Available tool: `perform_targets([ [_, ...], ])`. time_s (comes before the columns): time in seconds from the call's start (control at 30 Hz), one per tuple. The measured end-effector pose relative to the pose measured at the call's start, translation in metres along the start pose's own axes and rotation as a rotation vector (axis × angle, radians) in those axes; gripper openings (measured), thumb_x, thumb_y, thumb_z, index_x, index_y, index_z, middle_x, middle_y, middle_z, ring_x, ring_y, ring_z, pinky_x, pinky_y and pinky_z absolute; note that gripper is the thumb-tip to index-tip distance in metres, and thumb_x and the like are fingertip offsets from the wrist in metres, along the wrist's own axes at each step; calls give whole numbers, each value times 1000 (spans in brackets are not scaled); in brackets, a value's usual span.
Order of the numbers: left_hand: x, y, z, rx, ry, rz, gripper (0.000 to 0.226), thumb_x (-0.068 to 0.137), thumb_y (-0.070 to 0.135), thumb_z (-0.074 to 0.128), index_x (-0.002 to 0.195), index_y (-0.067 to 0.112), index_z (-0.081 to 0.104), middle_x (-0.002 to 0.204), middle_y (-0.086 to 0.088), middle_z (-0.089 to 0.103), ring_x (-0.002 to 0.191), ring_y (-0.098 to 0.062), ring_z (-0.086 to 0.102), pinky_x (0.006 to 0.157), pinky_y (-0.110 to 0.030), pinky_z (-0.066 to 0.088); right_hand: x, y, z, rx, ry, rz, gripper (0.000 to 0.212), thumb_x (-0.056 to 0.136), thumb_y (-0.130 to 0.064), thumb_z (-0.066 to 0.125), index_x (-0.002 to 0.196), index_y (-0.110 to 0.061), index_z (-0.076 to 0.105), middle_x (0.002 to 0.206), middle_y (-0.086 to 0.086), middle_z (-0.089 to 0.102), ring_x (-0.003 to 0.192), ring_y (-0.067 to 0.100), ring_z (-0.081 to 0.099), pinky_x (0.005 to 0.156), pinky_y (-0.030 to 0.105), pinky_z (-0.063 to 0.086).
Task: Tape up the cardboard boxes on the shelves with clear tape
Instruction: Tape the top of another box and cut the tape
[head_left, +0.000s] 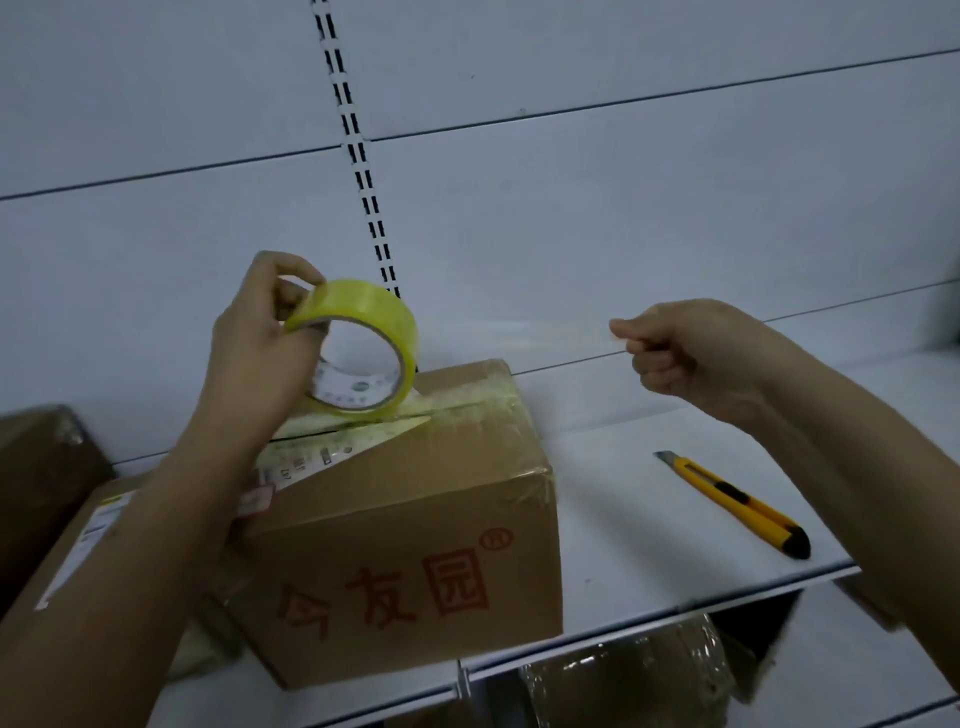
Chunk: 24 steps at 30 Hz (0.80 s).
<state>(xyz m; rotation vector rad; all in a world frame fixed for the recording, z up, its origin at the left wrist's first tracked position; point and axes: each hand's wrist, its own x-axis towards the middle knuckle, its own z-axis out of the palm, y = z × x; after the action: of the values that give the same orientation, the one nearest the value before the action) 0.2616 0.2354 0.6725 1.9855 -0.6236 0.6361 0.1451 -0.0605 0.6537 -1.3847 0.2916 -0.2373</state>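
The cardboard box (410, 525) stood on the white shelf (623, 499), its near corner jutting slightly past the shelf's front edge. It was plain brown, with red characters printed across the front face and a small red circular mark above them. Its top flaps were closed along a dark centre seam, and yellowish, wrinkled tape already lay over that seam and down the right-hand end. A white label (311, 460) was stuck across the near top flap, and a small reddish sticker sat at the left corner.

The roll of tape (358, 348) looked yellow-tinted and translucent, with a white printed core. It stood on edge, its lower rim on the top of the box near the seam. The left hand (260, 338) gripped the roll, thumb on the outer face and fingers curled through the core. The right hand (675, 353) hovered above the shelf to the right of the box, fingers curled in, thumb and forefinger pinched together; a faint strip of tape seemed to stretch from the roll toward that pinch, though it was hard to make out.

A yellow and black utility knife (737, 504) lay on the shelf, right of the box and apart from it. Two more boxes (57, 530) sat at the left, and another wrapped carton (628, 675) showed on the shelf below.
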Motion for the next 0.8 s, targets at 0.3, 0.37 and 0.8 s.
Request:
perform_targets([
  [0.3, -4, -12, -45, 41, -136, 42, 39, 88, -8, 46, 95, 28, 60, 79, 0, 66, 80, -17, 64, 75, -34, 48, -3, 29, 10, 43, -121, 17, 28, 90, -6, 65, 69, -11, 48, 55, -2, 49, 47, 8, 36, 40, 16, 31],
  [0.37, -7, -19, -47, 9, -107, 19, 41, 83, -5, 46, 96, 31, 61, 78, -1, 65, 79, -17, 63, 76, -33, 47, -2, 35, 16, 42, -121, 2, 29, 89, -6, 67, 67, -11, 49, 56, -1, 52, 47, 8, 38, 41, 17, 32],
  [0.8, -27, -38, -36, -218, -43, -139, 41, 91, -8, 51, 94, 30, 65, 81, -11, 62, 75, -19, 61, 77, -34, 48, 9, 80, 35, 138, -124, 137, 31, 88, -8, 69, 65, -12, 48, 59, 0, 49, 47, 9, 37, 41, 17, 30],
])
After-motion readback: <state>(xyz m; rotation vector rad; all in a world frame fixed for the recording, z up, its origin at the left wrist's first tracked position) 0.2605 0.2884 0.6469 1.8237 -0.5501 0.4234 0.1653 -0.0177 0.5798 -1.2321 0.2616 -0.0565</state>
